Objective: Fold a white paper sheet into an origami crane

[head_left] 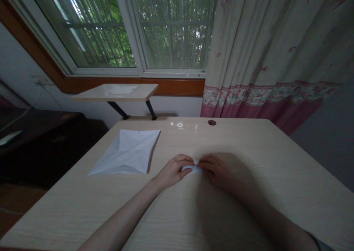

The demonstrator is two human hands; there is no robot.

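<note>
A small piece of folded white paper [196, 168] lies low over the table, mostly covered by my fingers. My left hand [177, 168] is closed on its left end, thumb below and fingers above. From the right, my right hand [215, 170] pinches the other end, and the fingertips of both hands nearly meet in the middle. How the paper is folded under the fingers is hidden. To the left of my left hand, a larger creased white sheet [129, 153] rests flat on the table, its right edge slightly raised.
The pale wooden table [166, 214] has a round cable hole [211, 122] near its far edge. A raised shelf [94, 92] at the back left carries some thin white paper [121, 90]. Behind stand a window [173, 26] and a long curtain [249, 52].
</note>
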